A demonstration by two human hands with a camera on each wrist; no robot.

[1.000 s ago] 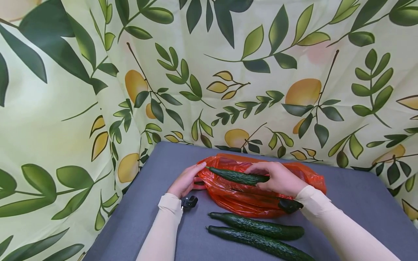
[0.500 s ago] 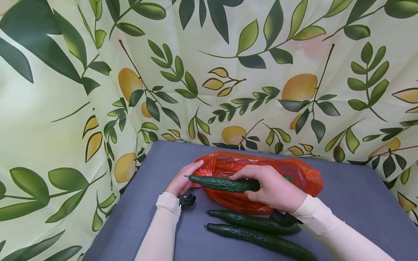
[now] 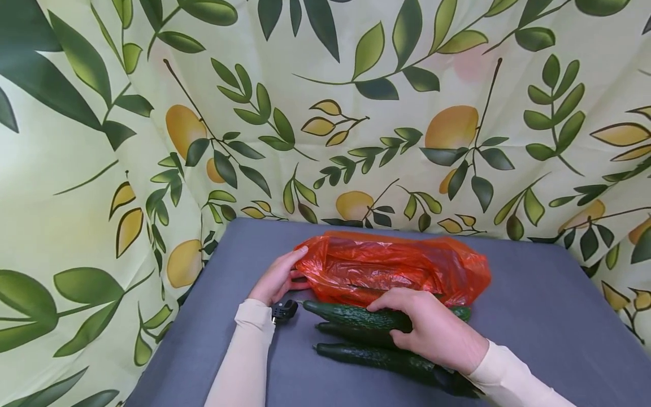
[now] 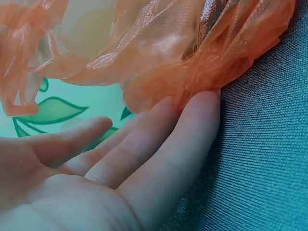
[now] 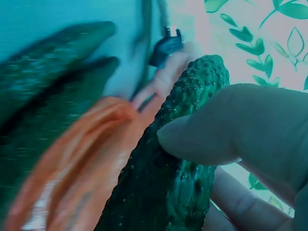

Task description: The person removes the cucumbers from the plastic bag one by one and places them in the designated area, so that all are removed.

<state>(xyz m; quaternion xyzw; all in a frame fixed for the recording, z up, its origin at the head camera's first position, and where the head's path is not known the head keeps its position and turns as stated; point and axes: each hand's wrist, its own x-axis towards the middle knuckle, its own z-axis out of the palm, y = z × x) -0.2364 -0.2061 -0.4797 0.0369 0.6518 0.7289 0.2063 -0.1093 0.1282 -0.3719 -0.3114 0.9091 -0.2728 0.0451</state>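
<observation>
A person's right hand (image 3: 432, 328) grips a cucumber (image 3: 351, 315) on the near side of a red plastic bag (image 3: 386, 265), hiding part of its length; the long axis runs left to right, thin stem end pointing left. The left hand (image 3: 278, 278), fingers nearly straight, touches the bag's left edge. Two more cucumbers (image 3: 363, 356) lie nearer, partly hidden.

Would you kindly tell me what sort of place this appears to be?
Probably a set-up recording corner: a creased, leaf-printed backdrop lines two sides of a grey table, and a black device, perhaps a camera, sits by the left hand.
</observation>
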